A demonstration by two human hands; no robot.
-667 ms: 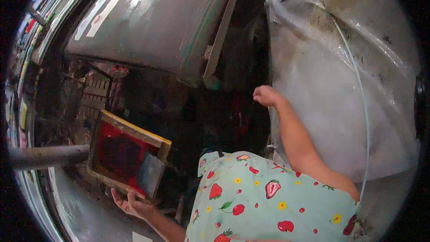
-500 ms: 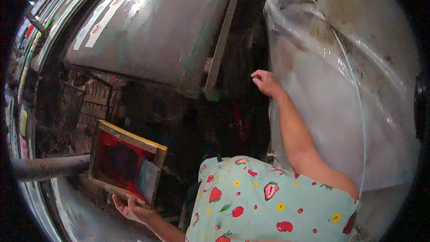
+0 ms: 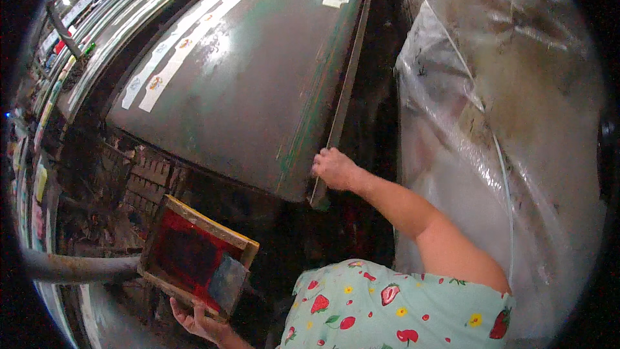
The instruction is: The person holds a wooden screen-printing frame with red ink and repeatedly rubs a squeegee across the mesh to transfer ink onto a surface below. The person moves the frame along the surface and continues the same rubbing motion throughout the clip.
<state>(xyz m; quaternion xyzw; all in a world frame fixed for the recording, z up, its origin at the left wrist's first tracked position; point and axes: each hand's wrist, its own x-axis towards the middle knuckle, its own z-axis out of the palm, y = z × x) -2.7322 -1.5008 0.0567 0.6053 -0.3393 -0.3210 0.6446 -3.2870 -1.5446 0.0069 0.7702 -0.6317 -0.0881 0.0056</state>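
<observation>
Two hands here: the left hand (image 3: 203, 325) holds a wooden frame (image 3: 213, 219) by its lower edge near the dark table (image 3: 245, 100); the right hand (image 3: 337, 169) curls at the table's right edge, gripping or not I can't tell.

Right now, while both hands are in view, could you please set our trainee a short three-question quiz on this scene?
1. Which hand holds the wood-framed red screen?
2. True or false: white strips lie on the dark table.
3. Where in the picture is the right hand?
A) At the table's left edge
B) At the table's right edge
C) Over the table's middle

Key: 1. The left hand; 2. True; 3. B.
</observation>
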